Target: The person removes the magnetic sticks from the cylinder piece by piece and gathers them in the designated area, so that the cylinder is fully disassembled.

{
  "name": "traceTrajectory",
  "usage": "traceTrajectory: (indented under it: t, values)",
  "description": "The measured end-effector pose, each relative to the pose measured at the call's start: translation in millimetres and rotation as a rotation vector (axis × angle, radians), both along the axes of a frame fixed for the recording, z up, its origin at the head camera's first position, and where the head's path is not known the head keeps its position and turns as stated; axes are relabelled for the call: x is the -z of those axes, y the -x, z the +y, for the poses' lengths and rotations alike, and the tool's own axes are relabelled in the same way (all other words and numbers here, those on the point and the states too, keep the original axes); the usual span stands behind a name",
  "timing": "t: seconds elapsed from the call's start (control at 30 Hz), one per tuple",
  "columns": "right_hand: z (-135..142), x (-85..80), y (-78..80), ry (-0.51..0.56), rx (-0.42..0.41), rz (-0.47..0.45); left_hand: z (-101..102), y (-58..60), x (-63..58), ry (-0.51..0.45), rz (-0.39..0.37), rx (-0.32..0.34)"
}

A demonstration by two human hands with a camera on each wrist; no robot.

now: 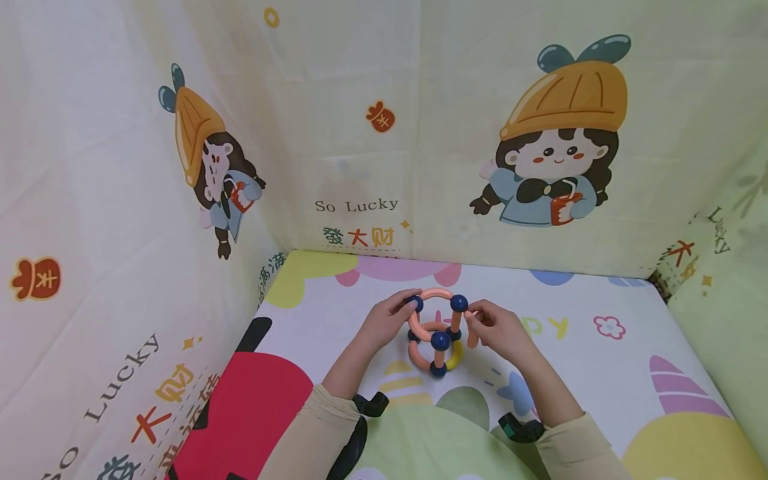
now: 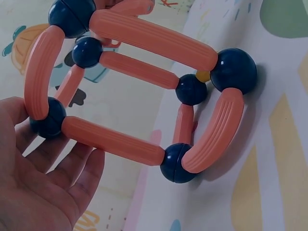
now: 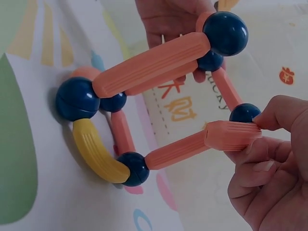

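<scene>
A building frame of dark blue balls (image 1: 441,341) and coral rods, some straight and some curved, stands on the printed table cloth. One curved rod (image 3: 96,153) at its base is yellow. My left hand (image 1: 381,323) pinches a blue ball (image 2: 49,118) at the frame's upper left corner, thumb on one side and fingers under it. My right hand (image 1: 499,331) grips a separate coral rod (image 3: 230,135) between thumb and fingers. That rod's side overlaps the upper right ball (image 3: 244,113) in the right wrist view, and in the head view it points downward beside the frame.
The table cloth (image 1: 576,360) carries printed shapes, including a red patch on the left. Pale printed curtains (image 1: 420,147) rise behind and on both sides. A black strap with a camera mount (image 1: 372,404) sits at the left wrist, another mount (image 1: 521,428) at the right.
</scene>
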State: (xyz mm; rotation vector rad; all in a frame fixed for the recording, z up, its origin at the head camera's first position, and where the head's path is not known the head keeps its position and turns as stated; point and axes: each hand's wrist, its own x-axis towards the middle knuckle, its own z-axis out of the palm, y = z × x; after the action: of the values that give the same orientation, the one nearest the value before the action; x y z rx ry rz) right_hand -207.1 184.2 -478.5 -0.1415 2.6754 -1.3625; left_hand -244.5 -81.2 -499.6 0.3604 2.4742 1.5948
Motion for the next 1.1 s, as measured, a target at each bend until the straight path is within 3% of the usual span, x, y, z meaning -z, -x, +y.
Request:
traceTrajectory:
  t: [0.13,0.3,0.53,0.87,0.97,1.1]
  values:
    - [4,0.4,-0.3,0.029,-0.011,-0.007,0,1.0,0.1,0.006,-0.003,-0.012]
    - [13,0.5,1.8,0.153,-0.027,-0.054,0,1.3,-1.0,0.000,-0.004,-0.006]
    - [33,12.5,8.2,0.281,-0.021,-0.097,0,1.6,-0.3,-0.016,-0.020,-0.007]
    - [63,41.2,15.6,0.270,-0.010,-0.185,-2,0.4,3.9,-0.054,-0.004,-0.006]
    - [71,51.9,18.1,0.256,0.018,-0.212,-3,-0.7,10.8,-0.087,-0.003,-0.048]
    - [81,63.5,21.6,0.231,0.062,-0.227,-4,-6.3,25.0,-0.106,0.007,-0.172]
